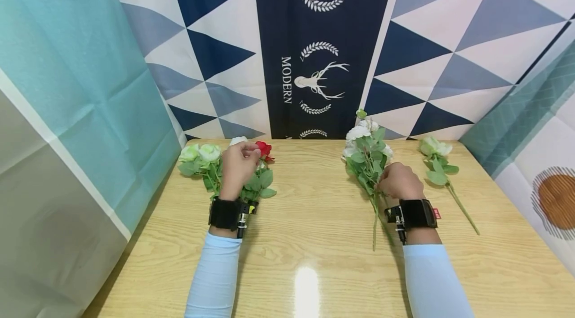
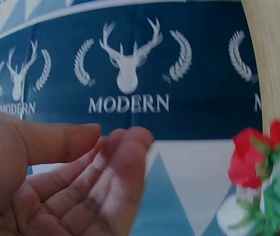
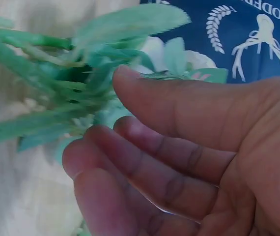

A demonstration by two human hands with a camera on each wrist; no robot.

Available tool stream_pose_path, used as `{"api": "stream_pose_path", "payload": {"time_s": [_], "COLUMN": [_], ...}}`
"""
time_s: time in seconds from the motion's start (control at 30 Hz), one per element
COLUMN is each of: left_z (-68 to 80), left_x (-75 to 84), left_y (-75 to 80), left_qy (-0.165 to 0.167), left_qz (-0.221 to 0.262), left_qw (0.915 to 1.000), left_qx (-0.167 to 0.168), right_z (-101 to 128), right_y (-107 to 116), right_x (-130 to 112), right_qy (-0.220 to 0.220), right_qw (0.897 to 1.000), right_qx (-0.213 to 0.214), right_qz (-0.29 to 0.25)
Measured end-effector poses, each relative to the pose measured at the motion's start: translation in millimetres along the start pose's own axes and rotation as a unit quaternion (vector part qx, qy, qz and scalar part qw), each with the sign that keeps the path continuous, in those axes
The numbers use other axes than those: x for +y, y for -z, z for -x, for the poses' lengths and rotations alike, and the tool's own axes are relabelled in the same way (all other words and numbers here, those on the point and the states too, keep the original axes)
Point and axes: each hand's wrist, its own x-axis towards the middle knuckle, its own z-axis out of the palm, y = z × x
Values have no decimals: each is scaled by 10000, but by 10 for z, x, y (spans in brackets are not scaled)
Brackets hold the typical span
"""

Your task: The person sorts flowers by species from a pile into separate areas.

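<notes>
My left hand (image 1: 241,164) hovers over the left flower bunch, beside a red rose (image 1: 264,150). In the left wrist view its thumb and loosely bent fingers (image 2: 125,167) hold nothing; the red rose (image 2: 248,160) is off to the right. At the right, my right hand (image 1: 401,181) is by the stems of a bunch of white flowers (image 1: 359,133). In the right wrist view the thumb and half-curled fingers (image 3: 125,157) have a gap with nothing gripped; green stems and leaves (image 3: 37,73) lie just beyond the fingertips. Whether they touch I cannot tell.
Pale green-white flowers (image 1: 208,153) lie at the table's far left. One cream flower on a long stem (image 1: 458,200) lies right of the right hand. A patterned cloth (image 1: 323,23) hangs behind the wooden table (image 1: 314,218), with cloths at both sides.
</notes>
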Motion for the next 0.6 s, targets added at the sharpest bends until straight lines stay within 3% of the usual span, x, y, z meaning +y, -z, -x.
{"api": "stream_pose_path", "payload": {"time_s": [0.07,0.17,0.4,0.6], "left_z": [-11,-31,-47,-72], "left_x": [-44,-101,-262,-497], "left_y": [44,104,202,176], "left_qy": [-87,-56,565,751], "left_qz": [-668,-1165,-1478,-1797], "left_qw": [9977,9932,9873,9801], "left_qx": [86,68,-146,-374], "right_z": [32,80,152,210], "right_y": [42,106,223,245], "right_x": [-47,-113,-229,-312], "right_qy": [16,159,317,662], "right_qw": [10000,9995,9988,9960], "right_qx": [74,280,362,464], "right_qz": [14,41,-52,-372]}}
